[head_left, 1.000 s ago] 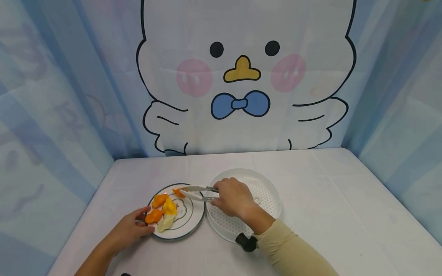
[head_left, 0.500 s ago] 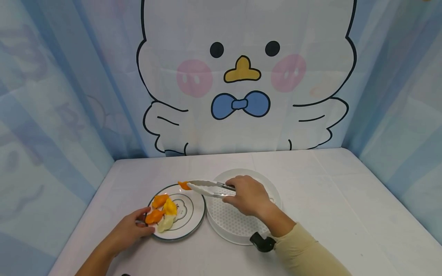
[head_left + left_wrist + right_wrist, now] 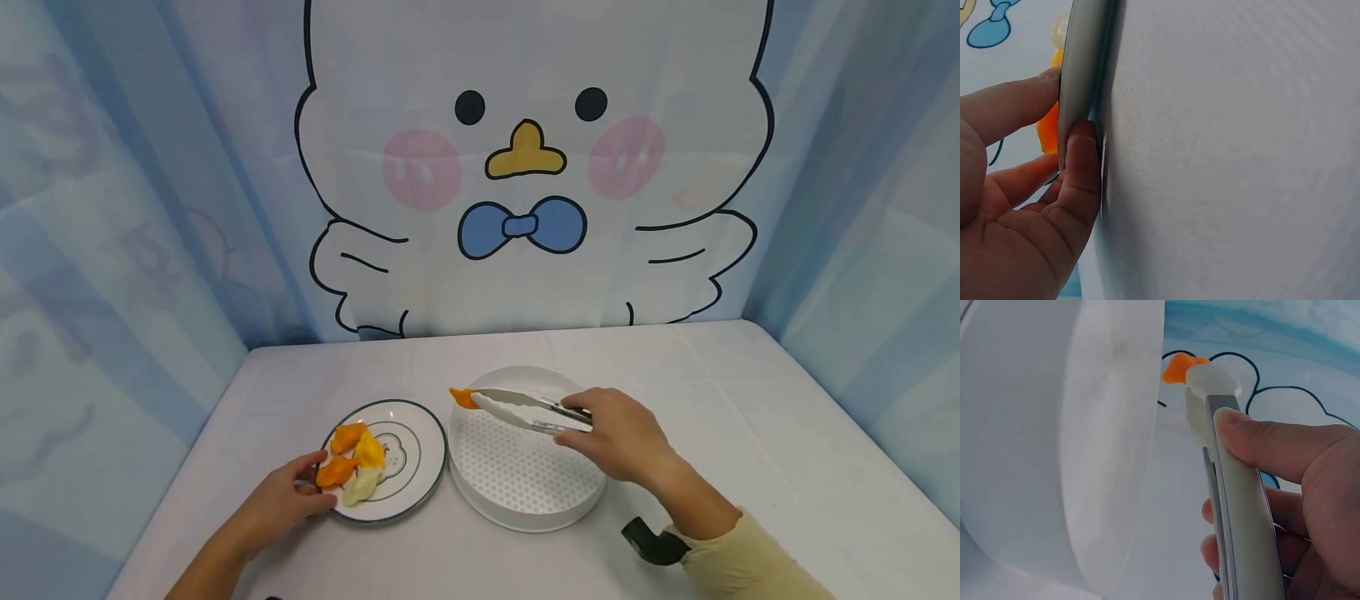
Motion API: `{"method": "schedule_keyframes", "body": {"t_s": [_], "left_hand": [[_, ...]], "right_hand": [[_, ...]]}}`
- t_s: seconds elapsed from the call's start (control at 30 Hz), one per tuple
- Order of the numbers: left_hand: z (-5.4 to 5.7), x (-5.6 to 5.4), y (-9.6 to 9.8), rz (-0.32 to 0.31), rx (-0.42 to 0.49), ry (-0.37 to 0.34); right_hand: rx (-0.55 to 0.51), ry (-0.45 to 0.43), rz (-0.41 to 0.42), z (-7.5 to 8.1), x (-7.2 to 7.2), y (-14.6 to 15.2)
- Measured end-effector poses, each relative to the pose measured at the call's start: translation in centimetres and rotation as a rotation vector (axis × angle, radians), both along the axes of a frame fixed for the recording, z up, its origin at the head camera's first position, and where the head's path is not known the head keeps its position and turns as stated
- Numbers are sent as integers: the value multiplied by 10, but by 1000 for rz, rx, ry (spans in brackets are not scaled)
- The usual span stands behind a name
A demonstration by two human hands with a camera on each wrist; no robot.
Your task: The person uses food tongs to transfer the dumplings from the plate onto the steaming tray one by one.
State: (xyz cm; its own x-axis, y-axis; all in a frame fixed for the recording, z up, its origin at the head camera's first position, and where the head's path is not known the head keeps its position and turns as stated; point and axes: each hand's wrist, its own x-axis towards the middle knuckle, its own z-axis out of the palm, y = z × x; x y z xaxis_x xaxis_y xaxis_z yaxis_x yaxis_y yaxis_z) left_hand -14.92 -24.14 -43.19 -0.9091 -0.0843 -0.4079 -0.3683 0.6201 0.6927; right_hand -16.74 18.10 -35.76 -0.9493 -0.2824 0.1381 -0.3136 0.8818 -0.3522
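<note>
My left hand [image 3: 281,504] pinches the left rim of a white plate [image 3: 422,454] with dark rim lines. In the left wrist view, its digits lie on both faces of the plate edge [image 3: 1085,69]. Several small dumpling-like pieces rest on the plate's left half: orange ones, a yellow piece [image 3: 369,450] and a pale piece [image 3: 362,486]. My right hand [image 3: 626,437] grips metal tongs [image 3: 525,402] with pale tips. Between those tips is an orange dumpling-like piece [image 3: 462,398], above the left rear part of a white round steamer tray [image 3: 525,479] with a perforated floor.
Right of the plate, nearly touching it, stands the steamer tray with its raised side wall. A white cloth [image 3: 757,467] covers the table. Patterned curtains [image 3: 135,250] hang at the back and sides. A black wrist-worn piece [image 3: 652,543] sticks out beside the right sleeve.
My right hand has lifted the orange piece off the plate with the tongs and carried it right, over the steamer tray. The left hand and plate stay where they were.
</note>
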Motion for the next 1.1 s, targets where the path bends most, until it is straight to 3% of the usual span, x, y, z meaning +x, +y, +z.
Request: {"method": "schedule_keyframes", "body": {"t_s": [0.33, 0.7, 1.1], "left_hand": [[1, 0, -1, 4, 8, -4], [1, 1, 0, 9, 10, -1], [1, 0, 1, 17, 5, -16]], "right_hand": [[10, -23, -33, -13, 1, 27], [23, -60, 21, -18, -4, 13], [7, -78, 21, -20, -3, 10]]}}
